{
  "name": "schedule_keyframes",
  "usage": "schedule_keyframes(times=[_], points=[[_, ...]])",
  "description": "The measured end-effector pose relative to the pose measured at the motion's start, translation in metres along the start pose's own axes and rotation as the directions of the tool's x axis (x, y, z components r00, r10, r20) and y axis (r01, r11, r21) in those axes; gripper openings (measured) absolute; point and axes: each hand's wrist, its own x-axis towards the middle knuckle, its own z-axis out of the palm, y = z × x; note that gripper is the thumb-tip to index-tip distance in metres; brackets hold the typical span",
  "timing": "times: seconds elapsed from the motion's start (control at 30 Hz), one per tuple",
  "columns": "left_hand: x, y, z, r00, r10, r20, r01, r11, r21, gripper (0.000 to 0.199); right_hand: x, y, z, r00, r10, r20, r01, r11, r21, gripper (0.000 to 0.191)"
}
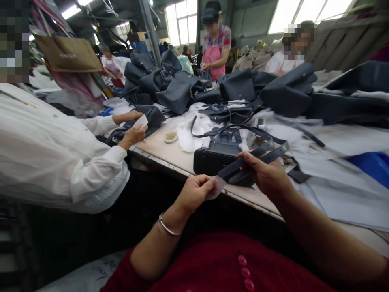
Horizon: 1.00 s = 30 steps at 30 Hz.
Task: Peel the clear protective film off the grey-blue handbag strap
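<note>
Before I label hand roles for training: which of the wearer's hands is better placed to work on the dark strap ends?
Probably the left hand: it pinches a thin pale piece near the ends of the dark straps, while the right hand is occupied gripping those straps.

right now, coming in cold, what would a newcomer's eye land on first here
Probably the heap of dark bags along the far side of the table. Next, front and centre, the dark straps in the right hand and the small whitish piece in the left hand. A co-worker's white top also stands out at left.
</note>
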Motion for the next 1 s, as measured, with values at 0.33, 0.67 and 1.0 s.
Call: schedule_keyframes(times=[0.33,0.67,1.0], points=[[-0.002,-0.002,0.002,0.999,-0.042,-0.006,0.042,0.999,-0.002,0.042,-0.005,0.003,-0.009,0.998,-0.047,0.037,0.052,0.990,-0.133,0.032],[-0.002,-0.004,0.001,0.998,-0.044,-0.043,0.045,0.999,0.025,0.041,-0.006,0.002,-0.012,0.999,-0.043,0.031,0.047,0.991,-0.126,0.031],[0.000,-0.005,0.002,0.998,-0.042,-0.043,0.044,0.997,0.063,0.042,-0.008,-0.003,-0.009,0.997,-0.055,0.052,0.064,0.978,-0.200,0.032]])
